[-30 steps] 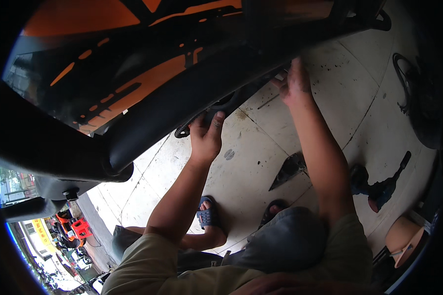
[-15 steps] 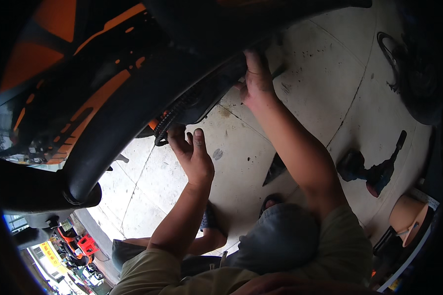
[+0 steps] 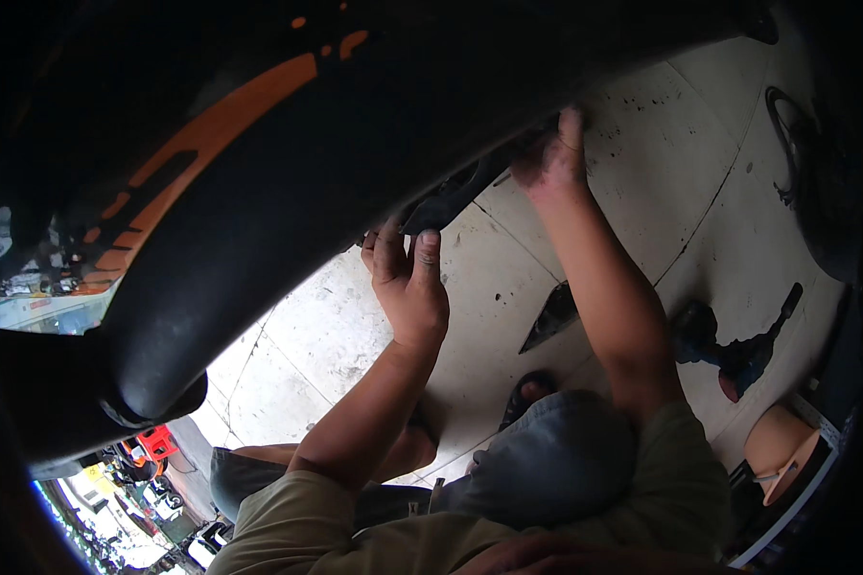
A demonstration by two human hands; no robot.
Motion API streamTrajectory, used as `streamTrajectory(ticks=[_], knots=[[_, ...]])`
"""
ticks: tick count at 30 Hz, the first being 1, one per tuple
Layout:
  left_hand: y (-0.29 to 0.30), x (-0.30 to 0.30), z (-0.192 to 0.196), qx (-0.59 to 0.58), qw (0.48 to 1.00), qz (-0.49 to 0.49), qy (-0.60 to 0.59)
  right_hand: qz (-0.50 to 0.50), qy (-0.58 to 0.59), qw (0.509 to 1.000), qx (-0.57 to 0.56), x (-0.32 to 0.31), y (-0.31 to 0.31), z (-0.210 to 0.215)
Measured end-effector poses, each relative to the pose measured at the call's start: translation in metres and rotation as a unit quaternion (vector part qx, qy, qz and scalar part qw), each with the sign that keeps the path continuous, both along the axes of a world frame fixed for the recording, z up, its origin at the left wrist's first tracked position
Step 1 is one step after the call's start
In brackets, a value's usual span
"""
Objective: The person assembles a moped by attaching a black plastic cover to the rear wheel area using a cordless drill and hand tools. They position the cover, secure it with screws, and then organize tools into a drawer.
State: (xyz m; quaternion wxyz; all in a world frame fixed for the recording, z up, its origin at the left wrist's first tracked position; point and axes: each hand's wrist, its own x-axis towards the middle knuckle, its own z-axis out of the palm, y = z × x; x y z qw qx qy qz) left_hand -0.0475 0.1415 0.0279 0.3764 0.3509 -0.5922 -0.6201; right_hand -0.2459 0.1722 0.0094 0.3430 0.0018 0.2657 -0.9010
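Note:
Above me spans the dark body [image 3: 249, 192] of what looks like a motorbike or scooter, with an orange decal [image 3: 211, 125] on its side. Along its lower edge is a black plastic panel [image 3: 451, 203]. My left hand [image 3: 408, 283] has its fingers bent up against the panel's near end, thumb on the other side, pinching it. Farther off to the right, my right hand [image 3: 553, 163] grips the panel's far part, thumb pointing up. Its fingers are partly hidden in shadow behind the edge.
A dark triangular piece [image 3: 551, 318] lies on the pale tiled floor [image 3: 489, 287] below my right forearm. At right is a cordless power tool [image 3: 729, 345], with a tan container [image 3: 781, 436] nearer. A dark coiled object [image 3: 815, 182] sits far right. A red stool [image 3: 156, 443] stands lower left.
Both hands have moved right in view, and the bike body covers more of the picture. My left hand has come up to the panel's end; the ribbed cable beside it is now hidden.

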Motion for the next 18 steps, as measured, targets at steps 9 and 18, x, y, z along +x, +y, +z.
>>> streamTrajectory(ticks=[9, 18], knots=[[-0.003, 0.013, -0.012, -0.011, 0.999, -0.014, -0.042, 0.052, 0.010, 0.998, -0.038, -0.005, -0.001, -0.010], [-0.021, 0.003, 0.005, 0.216, 0.970, -0.070, 0.085, -0.004, 0.024, 0.996, 0.090, -0.011, -0.005, 0.008]])
